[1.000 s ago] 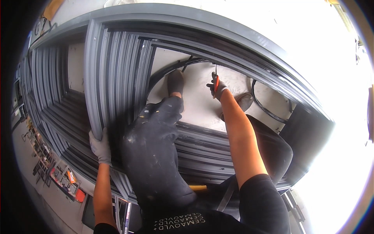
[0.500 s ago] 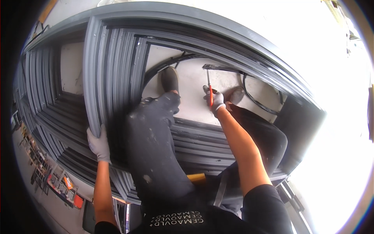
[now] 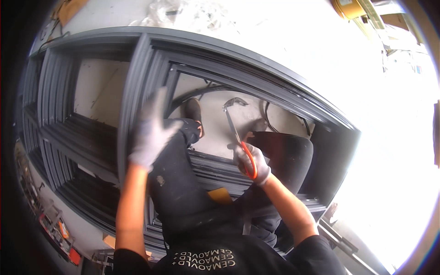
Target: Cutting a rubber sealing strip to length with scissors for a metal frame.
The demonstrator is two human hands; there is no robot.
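My right hand [image 3: 256, 166] wears a grey glove and is closed around a pair of scissors [image 3: 250, 158] with red handles. Their long blades slant up and away over the opening of the frame. A short black strip [image 3: 237, 101] shows at the blade tips; whether it touches them I cannot tell. My left hand [image 3: 153, 133], gloved too and smeared by motion, is raised with fingers spread over my left leg, beside the divider of the stacked dark grey frames [image 3: 130, 91]. It holds nothing.
My feet stand on the pale floor inside the frame opening, beside curved black strips [image 3: 183, 97]. Crumpled clear plastic [image 3: 178, 11] lies beyond the frames. A yellow piece [image 3: 220, 196] is between my legs. At far right is a yellow spool [image 3: 348, 8]; tools [image 3: 59, 233] lie lower left.
My left hand has let go of the frame divider and moved right and up. My right hand has drawn the scissors back toward me. The long black strip at their tips now appears short.
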